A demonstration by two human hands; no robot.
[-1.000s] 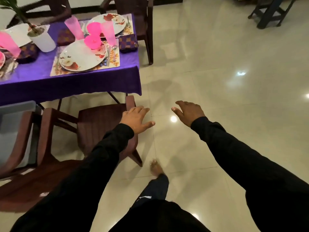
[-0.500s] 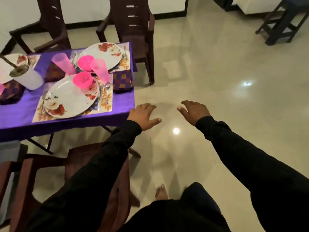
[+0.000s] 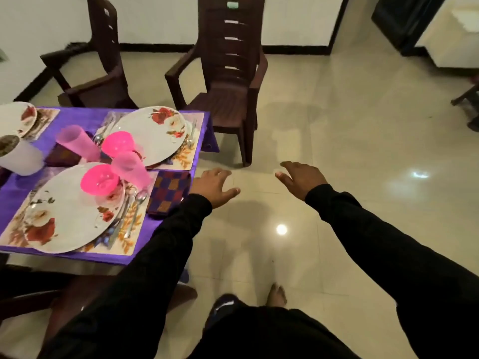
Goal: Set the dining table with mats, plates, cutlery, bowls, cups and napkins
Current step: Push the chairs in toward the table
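left hand (image 3: 213, 187) fingers spread, holding nothing, mid-frame beside checked napkin (image 3: 169, 194) | right hand (image 3: 302, 178) likewise spread, over floor (image 3: 337, 141) | desk (image 3: 77, 117) left: plates (image 3: 70, 216), pink bowls (image 3: 99, 178), cups (image 3: 131, 168), cutlery (image 3: 134, 211) on mats (image 3: 129, 242)

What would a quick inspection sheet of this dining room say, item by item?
Surface: table under a purple cloth, its right end in view.
Job's things: two floral plates on printed mats; a pink bowl rests on the near plate; pink cups; cutlery beside the near plate; checked napkin at the table's edge.
Clutter: white pot at the left edge.
Hands: left hand and right hand are both open, holding nothing, above the floor.
Cables: nothing seen.
Surroundings: dark brown chairs by the table; glossy tiled floor; a bare foot below.
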